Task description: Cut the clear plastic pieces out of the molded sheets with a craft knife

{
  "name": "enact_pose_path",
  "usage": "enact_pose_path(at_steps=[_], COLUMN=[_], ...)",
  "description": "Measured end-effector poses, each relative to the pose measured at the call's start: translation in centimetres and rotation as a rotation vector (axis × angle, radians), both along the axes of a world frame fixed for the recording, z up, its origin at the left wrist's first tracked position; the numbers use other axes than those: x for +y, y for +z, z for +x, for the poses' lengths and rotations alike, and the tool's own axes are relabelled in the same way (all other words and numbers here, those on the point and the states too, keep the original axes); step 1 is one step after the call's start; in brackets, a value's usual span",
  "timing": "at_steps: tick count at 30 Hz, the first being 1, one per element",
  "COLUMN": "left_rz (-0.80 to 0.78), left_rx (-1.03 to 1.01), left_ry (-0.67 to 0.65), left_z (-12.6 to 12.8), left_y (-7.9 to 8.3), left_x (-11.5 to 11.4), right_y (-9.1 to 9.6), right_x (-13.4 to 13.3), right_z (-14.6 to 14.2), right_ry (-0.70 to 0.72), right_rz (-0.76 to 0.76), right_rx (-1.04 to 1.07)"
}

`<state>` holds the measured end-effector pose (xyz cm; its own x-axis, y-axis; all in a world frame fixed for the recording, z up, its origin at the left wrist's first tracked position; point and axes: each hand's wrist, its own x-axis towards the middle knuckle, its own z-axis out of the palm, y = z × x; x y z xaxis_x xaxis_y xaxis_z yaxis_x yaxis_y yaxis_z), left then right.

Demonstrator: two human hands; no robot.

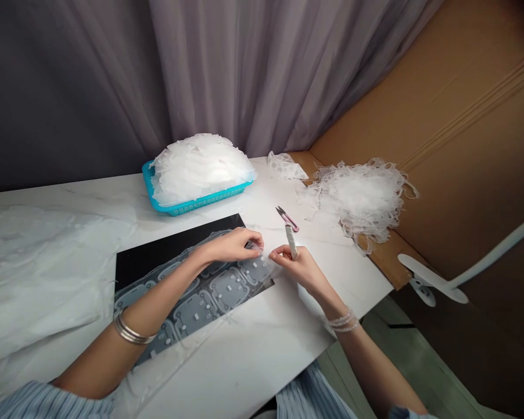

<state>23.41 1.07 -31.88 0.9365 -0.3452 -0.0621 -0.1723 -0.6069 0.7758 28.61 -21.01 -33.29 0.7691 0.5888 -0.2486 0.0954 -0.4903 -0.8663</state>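
Observation:
A translucent silicone-like sheet (229, 289) with moulded rounded-rectangle shapes lies over a flat black board (157, 259). My left hand (233, 244) is closed in a pinch on the sheet's far right corner. Just to its right, my right hand (299, 265) is closed too, fingertips at the same corner. A pale, pen-like tool (290, 240) stands up out of my right hand, its lower end hidden in the fingers. Beyond that hand rest small thread snips (287, 219) with a pink handle, blades pointing away.
A turquoise basket (187, 208) heaped with white translucent pieces (203, 166) stands at the back. Stringy offcuts (362, 195) pile up at the right against a cardboard wall (445, 116). Clear film (39, 279) covers the table's left side. A white lamp-like arm (498, 250) juts in at right.

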Motion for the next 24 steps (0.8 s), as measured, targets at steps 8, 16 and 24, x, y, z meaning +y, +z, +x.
enact_pose_path(at_steps=[8,16,24], left_rz=[-0.053,-0.226,-0.496], left_rx=[-0.011,0.102,-0.157], left_ry=[0.079,0.293,0.732], left_z=[-0.5,-3.8,-10.7], left_y=[2.7,5.5,14.3], left_x=[0.4,2.6,0.8], right_y=[-0.5,1.3,6.2], right_x=[0.1,3.4,3.9], right_z=[-1.9,-5.5,-6.2], right_ry=[0.067,0.163,0.295], right_rz=[0.109,0.321,0.382], right_rx=[0.301,0.382,0.134])
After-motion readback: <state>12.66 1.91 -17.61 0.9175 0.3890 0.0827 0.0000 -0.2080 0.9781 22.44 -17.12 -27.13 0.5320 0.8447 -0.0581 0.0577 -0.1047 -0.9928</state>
